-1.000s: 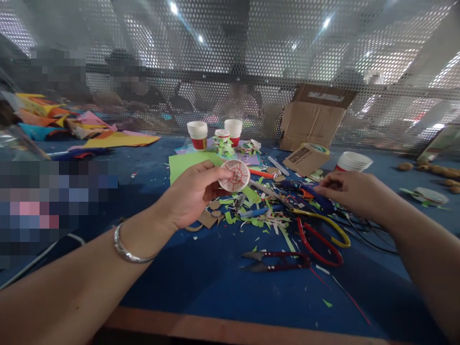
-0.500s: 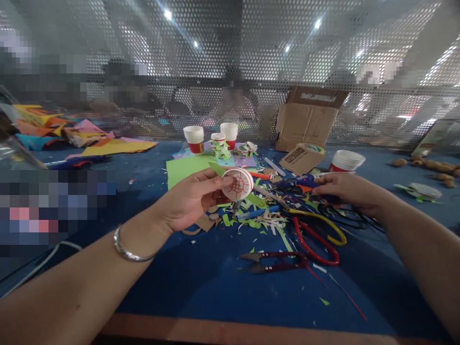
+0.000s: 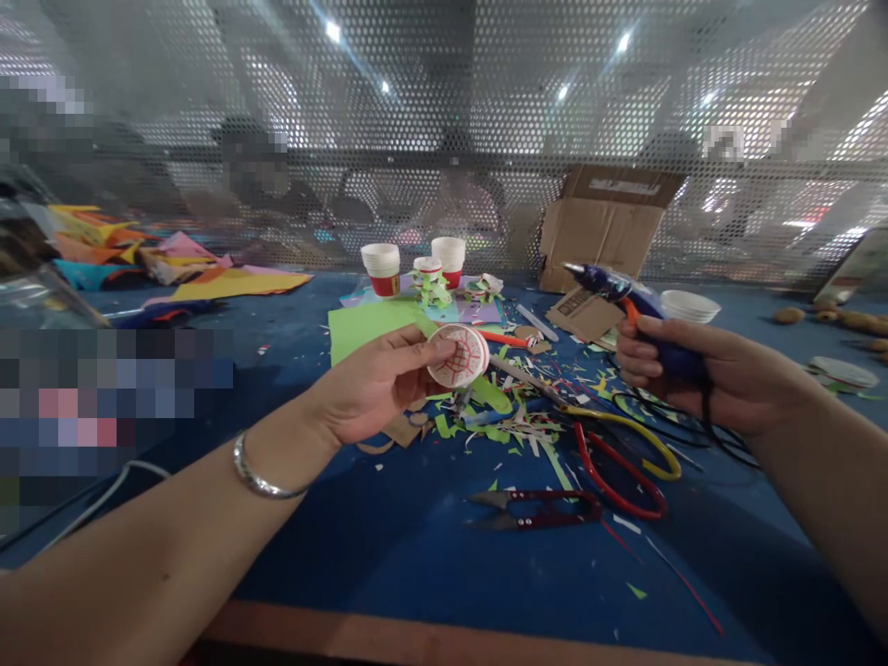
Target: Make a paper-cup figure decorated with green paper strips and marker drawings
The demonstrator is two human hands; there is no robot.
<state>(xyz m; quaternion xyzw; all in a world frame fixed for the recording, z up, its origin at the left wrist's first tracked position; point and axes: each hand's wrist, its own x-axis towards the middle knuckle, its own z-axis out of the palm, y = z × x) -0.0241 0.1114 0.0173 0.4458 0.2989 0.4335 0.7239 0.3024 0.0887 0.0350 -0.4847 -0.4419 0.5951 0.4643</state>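
Observation:
My left hand (image 3: 392,379) pinches a small round paper-cup piece (image 3: 459,357), white with a red line pattern on its face. Green paper strips stick out from behind it. On the right, my right hand (image 3: 700,365) is wrapped round the handle of a dark blue hot glue gun (image 3: 648,310) with an orange trigger. The gun is raised off the table, its nozzle pointing left, and its black cord hangs down to the tabletop. Below my hands lie red-and-yellow-handled scissors (image 3: 617,444) and red thread snips (image 3: 534,509), amid paper scraps (image 3: 496,421).
Stacked paper cups (image 3: 381,268) and green-trimmed cup pieces (image 3: 431,282) stand at the back on coloured paper (image 3: 367,324). A cardboard box (image 3: 603,222) leans against the perforated metal screen. Coloured sheets (image 3: 236,282) lie left; another cup piece (image 3: 843,373) rests right.
My right hand has lifted the hot glue gun from the table, up and to the right. My left hand still holds the cup piece in nearly the same place.

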